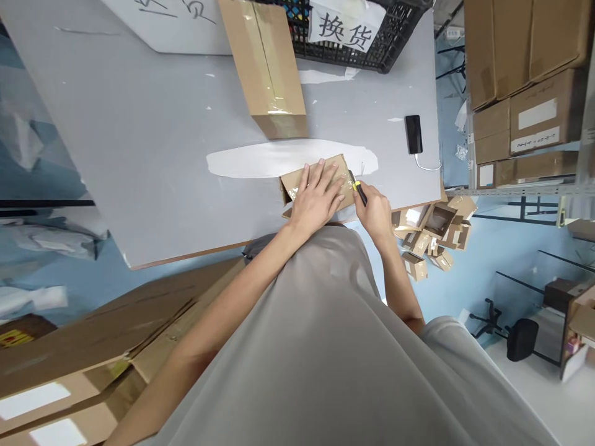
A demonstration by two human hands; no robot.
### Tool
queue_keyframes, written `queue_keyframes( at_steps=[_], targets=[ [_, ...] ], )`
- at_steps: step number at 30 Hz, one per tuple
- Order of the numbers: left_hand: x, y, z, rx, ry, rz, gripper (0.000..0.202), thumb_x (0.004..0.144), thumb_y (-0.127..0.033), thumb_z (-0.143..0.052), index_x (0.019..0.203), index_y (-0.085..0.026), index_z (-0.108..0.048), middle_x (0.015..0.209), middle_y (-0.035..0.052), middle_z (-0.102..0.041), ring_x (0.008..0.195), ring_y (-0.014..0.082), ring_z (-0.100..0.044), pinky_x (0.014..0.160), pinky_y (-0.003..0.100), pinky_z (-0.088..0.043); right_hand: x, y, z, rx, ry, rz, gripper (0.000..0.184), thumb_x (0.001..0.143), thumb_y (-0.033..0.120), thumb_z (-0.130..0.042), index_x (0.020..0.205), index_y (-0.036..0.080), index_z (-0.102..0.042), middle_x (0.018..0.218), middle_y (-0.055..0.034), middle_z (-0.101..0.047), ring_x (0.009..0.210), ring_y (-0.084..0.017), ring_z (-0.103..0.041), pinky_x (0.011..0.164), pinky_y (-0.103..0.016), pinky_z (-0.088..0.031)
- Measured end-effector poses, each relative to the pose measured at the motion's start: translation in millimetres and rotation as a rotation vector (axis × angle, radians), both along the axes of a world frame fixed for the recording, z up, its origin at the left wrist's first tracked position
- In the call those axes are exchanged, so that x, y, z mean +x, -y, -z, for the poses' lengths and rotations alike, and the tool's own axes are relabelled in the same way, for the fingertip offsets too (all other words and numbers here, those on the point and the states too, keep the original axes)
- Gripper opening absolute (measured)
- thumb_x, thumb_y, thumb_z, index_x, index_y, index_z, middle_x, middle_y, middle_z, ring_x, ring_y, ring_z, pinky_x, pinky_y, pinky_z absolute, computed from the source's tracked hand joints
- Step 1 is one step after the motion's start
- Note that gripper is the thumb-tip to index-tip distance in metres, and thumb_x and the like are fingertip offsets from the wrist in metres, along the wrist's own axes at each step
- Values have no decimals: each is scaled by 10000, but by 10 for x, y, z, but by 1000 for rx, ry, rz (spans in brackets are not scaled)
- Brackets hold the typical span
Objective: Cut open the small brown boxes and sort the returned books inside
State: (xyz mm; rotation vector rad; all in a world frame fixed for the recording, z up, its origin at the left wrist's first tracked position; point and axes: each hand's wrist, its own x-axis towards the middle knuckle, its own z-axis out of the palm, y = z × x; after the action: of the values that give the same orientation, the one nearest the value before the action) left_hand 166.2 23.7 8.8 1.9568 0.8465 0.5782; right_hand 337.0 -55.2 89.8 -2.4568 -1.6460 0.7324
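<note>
At the near edge of the smooth grey table (162, 155), we saw a small cardboard box (341, 164) lying just in front of the grey shirt (302, 334), its left end gaping and its upper face shiny with clear tape. The left hand (313, 201) lay palm down across it, fingers spread and extended, resting flat without grasping; the forearm came in diagonally. The right hand (375, 214) was clenched around a slim black-and-yellow knife (359, 191), its elbow bent outward, the tip at the box's right end; we could not tell whether it touched the cardboard. Beyond, we noted a long white oval patch (246, 160), a longer carton (274, 74) with glossy tape along its seam, and a black plastic lattice crate (385, 52) bearing white paper (344, 28) with 2 black characters.
</note>
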Motion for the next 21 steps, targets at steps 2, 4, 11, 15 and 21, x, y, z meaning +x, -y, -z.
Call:
queue_keyframes(
  at_steps=[2, 4, 11, 15, 21],
  targets=[
    [-19, 4, -6, 54, -63, 15, 557, 1113, -497, -603, 1644, -332, -638, 1828, 61, -500, 1795, 392, -251, 1479, 693, -20, -21, -50, -57, -53, 28, -22, 464, 1191, 282, -428, 1580, 176, -657, 1385, -180, -786, 1248, -341, -753, 1063, -384, -544],
    [-28, 12, -17, 120, -142, 35, 589, 1137, -475, -542, 1704, -317, -577, 1855, 67, -455, 1802, 383, -231, 1480, 692, -34, -50, -89, -119, -96, 55, -36, 474, 1190, 266, -411, 1591, 159, -640, 1372, -186, -781, 1236, -348, -752, 1039, -388, -545],
    [-37, 26, 41, 223, -213, 75, 791, 1041, -569, -701, 1756, -285, -519, 1880, 103, -401, 1807, 457, -145, 1466, 737, -49, -279, -202, -307, -256, 205, -11, 468, 1205, 246, -341, 1583, 184, -610, 1410, -197, -741, 1195, -337, -774, 997, -398, -560],
    [-18, 37, 73, 216, -209, 63, 806, 1027, -601, -708, 1742, -268, -541, 1877, 110, -404, 1804, 480, -134, 1452, 769, -37, -401, -243, -330, -313, 272, 25, 465, 1219, 242, -316, 1608, 193, -566, 1433, -200, -727, 1180, -314, -797, 1000, -401, -587],
    [6, 75, 74, 201, -211, 50, 816, 1029, -643, -703, 1743, -282, -542, 1884, 95, -392, 1806, 467, -144, 1463, 740, -36, -402, -162, -413, -384, 301, 24, 434, 1202, 228, -412, 1604, 168, -566, 1331, -212, -790, 1204, -327, -802, 1016, -405, -592]
  ],
)
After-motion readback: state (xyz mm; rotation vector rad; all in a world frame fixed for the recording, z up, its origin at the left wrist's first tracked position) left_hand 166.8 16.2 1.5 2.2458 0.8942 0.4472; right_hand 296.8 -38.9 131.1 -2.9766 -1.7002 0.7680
